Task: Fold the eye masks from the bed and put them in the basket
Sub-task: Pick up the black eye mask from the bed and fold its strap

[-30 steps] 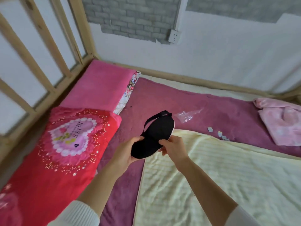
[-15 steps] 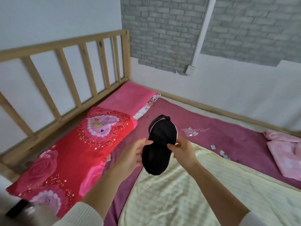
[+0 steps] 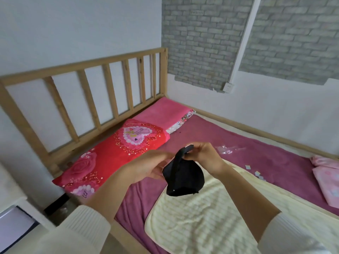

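A black eye mask (image 3: 184, 177) hangs folded between both hands above the bed, its strap running up over its top. My left hand (image 3: 148, 166) grips the mask's left side from below. My right hand (image 3: 203, 153) pinches the end of the strap above the mask. No basket is in view.
The bed has a magenta sheet (image 3: 256, 154) and a cream blanket (image 3: 211, 217) under my arms. A red heart pillow (image 3: 117, 151) and a pink pillow (image 3: 163, 112) lie by the wooden headboard (image 3: 88, 99). Pink folded cloth (image 3: 326, 178), a clear wrapper (image 3: 224, 149) and small paper bits (image 3: 257, 173) lie at right. A white cabinet (image 3: 12, 213) stands at left.
The view has swung up and left, away from the bed surface. The mask went from open between the hands to folded, and my right hand now holds the strap end above it.
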